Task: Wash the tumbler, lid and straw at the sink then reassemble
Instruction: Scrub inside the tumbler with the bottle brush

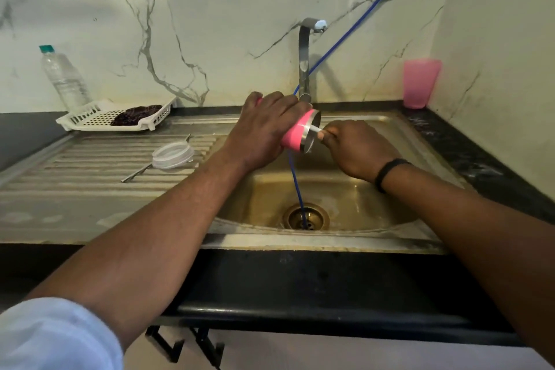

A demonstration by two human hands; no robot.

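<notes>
My left hand (264, 126) grips the pink tumbler (295, 137) on its side over the sink basin (345, 189), its steel rim facing right. My right hand (357, 149) pinches a thin white handle (314, 128) that reaches into the tumbler's mouth; its far end is hidden inside. The clear lid (172, 155) lies on the ribbed draining board (105, 165), resting on a metal straw (141, 171) that lies slantwise under it.
The tap (304, 63) stands behind the sink, with no water seen running. A blue hose (295, 180) drops into the drain (306, 216). A white tray (117, 117) with a dark scrubber, a water bottle (64, 76) and a pink cup (419, 82) stand along the wall.
</notes>
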